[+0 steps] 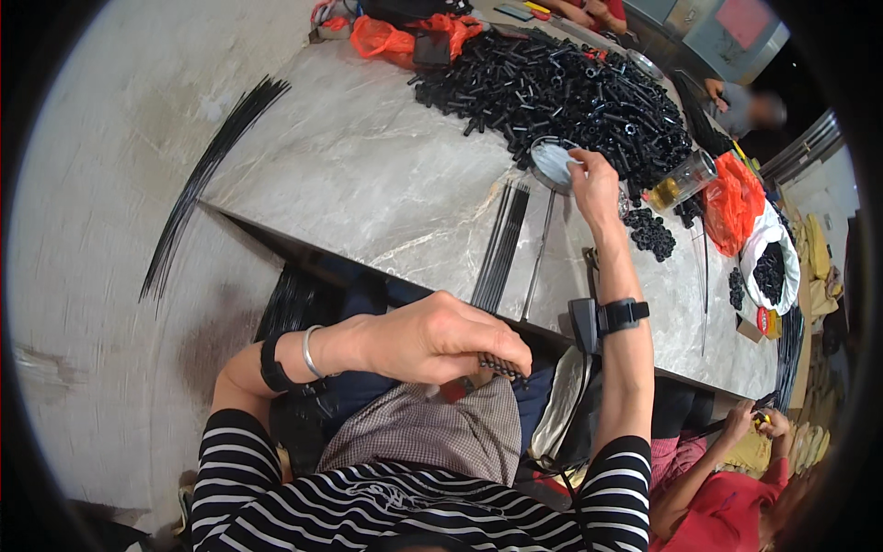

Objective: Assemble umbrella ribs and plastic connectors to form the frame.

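Observation:
My left hand [451, 342] is closed over my lap, just off the table's near edge. Dark, beadlike ends of a small black bundle [501, 366] stick out from under its fingers; the rest is hidden in the palm. Out over the table reaches my right hand [596, 189], its thumb and fingers brought together at the rim of a shallow round metal dish [554, 164] with something pale in it. What those fingertips hold, if anything, is too small to tell. Between the hands, thin black rods [501, 247] lie side by side, next to one longer thin rod [541, 253].
A large heap of short black tubes [561, 92] covers the far side of the marble-patterned table [368, 184]. Right of it are a clear jar [682, 181], small black rings [649, 234], an orange bag [734, 204] and a white sack [771, 262]. Other people work around the table.

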### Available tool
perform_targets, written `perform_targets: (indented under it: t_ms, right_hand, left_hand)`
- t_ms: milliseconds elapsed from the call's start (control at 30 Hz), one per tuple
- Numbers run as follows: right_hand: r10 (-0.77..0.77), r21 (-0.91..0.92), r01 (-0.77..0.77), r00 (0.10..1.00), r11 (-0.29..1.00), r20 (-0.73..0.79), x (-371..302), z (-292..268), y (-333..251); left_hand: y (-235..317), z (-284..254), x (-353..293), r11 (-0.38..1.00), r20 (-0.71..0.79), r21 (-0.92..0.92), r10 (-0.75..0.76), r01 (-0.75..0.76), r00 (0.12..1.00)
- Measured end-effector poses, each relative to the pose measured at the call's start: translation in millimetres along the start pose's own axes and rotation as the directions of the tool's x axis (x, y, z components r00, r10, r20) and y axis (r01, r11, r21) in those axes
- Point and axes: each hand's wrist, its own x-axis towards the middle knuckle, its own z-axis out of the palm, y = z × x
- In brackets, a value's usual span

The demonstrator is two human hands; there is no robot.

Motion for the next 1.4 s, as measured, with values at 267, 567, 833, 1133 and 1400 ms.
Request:
perform_targets:
  t_ms: [267, 567, 833, 1133, 1400]
  right_hand:
    - [0.022, -0.296, 0.040, 0.979, 0.954, 0.203, 15.4, 22.1, 13.7]
    - [-0.050, -0.216, 0.066, 0.996, 0.974, 0.079, 9.8, 17.6, 10.2]
    - [0.091, 0.480, -0.071, 0.996, 0.874, -0.018, -24.8, -40.6, -51.3]
    - [-0.273, 0.256, 0.265, 0.962, 0.930, -0.003, -141.9, -154.4, -180.3]
    - [-0.338, 0.078, 0.337, 0.941, 0.938, -0.006, -174.1, -166.5, -208.5]
  left_hand:
    - [-0.5, -3.4, 2.4, 1.000, 0.020, 0.007, -0.020, 0.020, 1.000]
    - [1.1, -1.4, 0.8, 1.000, 0.017, -0.001, -0.007, 0.007, 1.000]
    - [-2.7, 4.4, 5.8, 0.989, -0.096, 0.134, 0.068, -0.055, 0.993]
    - [-7.2, 3.1, 7.3, 0.996, -0.198, 0.089, 0.046, -0.029, 0.979]
    - [-2.3, 11.6, 7.9, 0.999, -0.218, 0.006, -0.034, 0.036, 0.975]
